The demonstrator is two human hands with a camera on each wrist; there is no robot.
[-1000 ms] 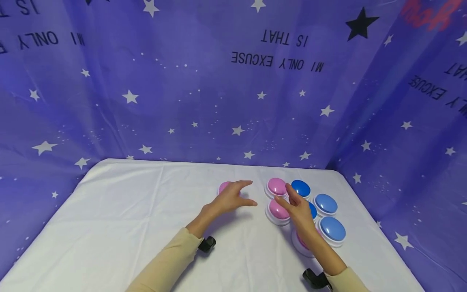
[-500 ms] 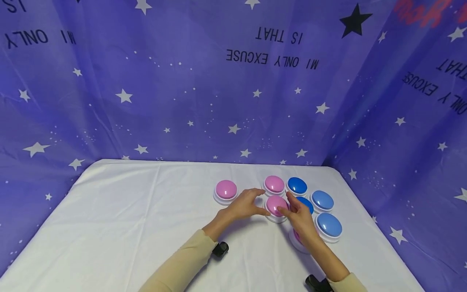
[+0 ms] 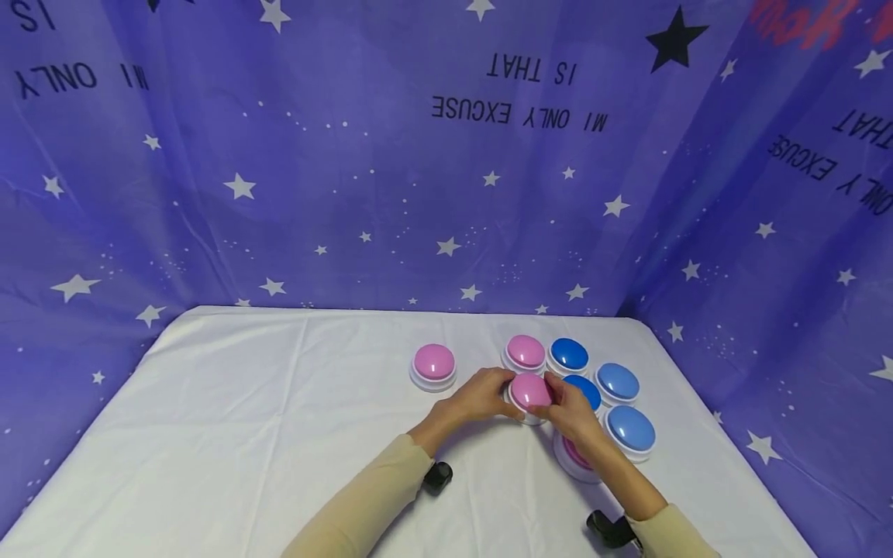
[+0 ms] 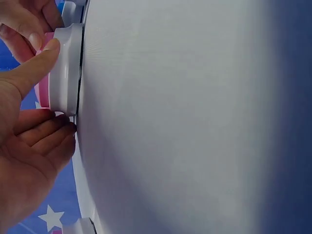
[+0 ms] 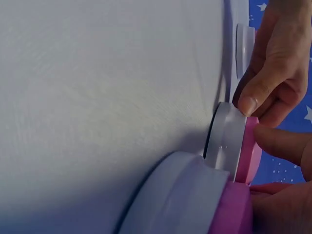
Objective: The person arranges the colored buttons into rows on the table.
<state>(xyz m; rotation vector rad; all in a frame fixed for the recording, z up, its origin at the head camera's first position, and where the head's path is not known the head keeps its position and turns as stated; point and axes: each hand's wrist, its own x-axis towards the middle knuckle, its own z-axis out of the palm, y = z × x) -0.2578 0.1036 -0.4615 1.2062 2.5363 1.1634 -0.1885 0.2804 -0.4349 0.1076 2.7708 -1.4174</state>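
Both hands hold one pink push button (image 3: 528, 390) with a round white base, on the white-covered table. From its left side, my left hand (image 3: 477, 397) grips it, the thumb along the near edge and the fingers at the far side. My right hand (image 3: 570, 407) holds it from the right, thumb on the pink dome. In the left wrist view, the left thumb lies across the white base (image 4: 67, 68) with the other fingers on its opposite side. Another pink button (image 3: 525, 351) stands right behind. A further pink button (image 3: 572, 459) is partly hidden under the right wrist.
Two dark blue buttons (image 3: 569, 354) and two light blue buttons (image 3: 618, 381) cluster to the right. A lone pink button (image 3: 434, 362) stands left of the group. The white tablecloth (image 3: 209, 434) meets a purple star-printed curtain (image 3: 391, 194) at the back and sides.
My left hand has moved right, from beside the lone pink button to the front pink one, and closed on it. The right hand has come in against the same button.
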